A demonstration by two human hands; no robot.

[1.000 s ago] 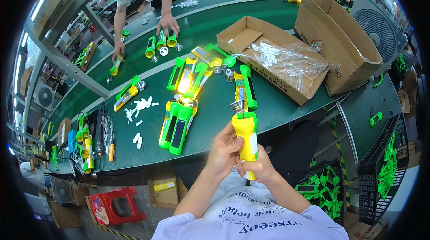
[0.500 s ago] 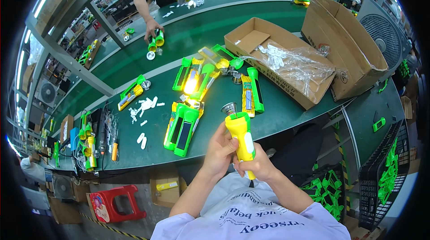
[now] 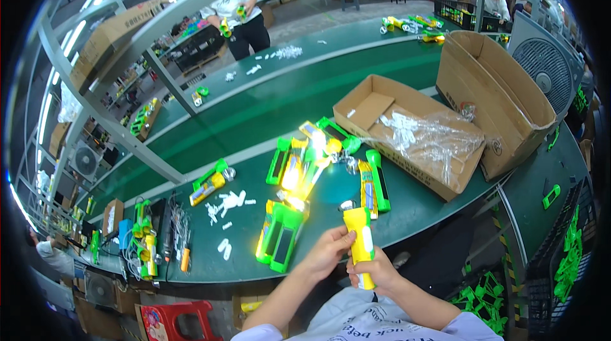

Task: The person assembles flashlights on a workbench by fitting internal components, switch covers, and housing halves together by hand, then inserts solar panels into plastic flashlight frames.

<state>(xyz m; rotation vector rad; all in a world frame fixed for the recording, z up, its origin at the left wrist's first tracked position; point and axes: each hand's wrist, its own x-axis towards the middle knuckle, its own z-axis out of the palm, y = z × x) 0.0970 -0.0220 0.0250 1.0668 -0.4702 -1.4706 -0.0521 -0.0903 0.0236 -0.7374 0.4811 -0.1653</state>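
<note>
A yellow-and-green flashlight [image 3: 358, 237] is held upright in front of me between both hands. My left hand [image 3: 332, 250] is closed on its side below the head, thumb against the yellow body. Lower down, my right hand [image 3: 380, 271] wraps the handle. A small silvery reflector [image 3: 347, 205] shows at the open head end; how it is attached I cannot make out. Just beyond lie an opened flashlight half with yellow insides [image 3: 368, 189] and a green casing [image 3: 380, 182]. To the left are green casings with dark panels [image 3: 281, 239] and several glowing flashlight parts [image 3: 291, 177].
White plastic pieces [image 3: 226, 204] are scattered on the green table [image 3: 203, 258]. An open cardboard box [image 3: 414, 172] with clear plastic stands back right, beside a taller carton [image 3: 496, 105]. Cables and a screwdriver [image 3: 185, 259] lie left. Across the belt, a co-worker [image 3: 235, 7] holds flashlights.
My view has tilted up, so the table sits lower in it. Both hands still grip the flashlight. The co-worker has straightened up, lifting flashlights off the far belt.
</note>
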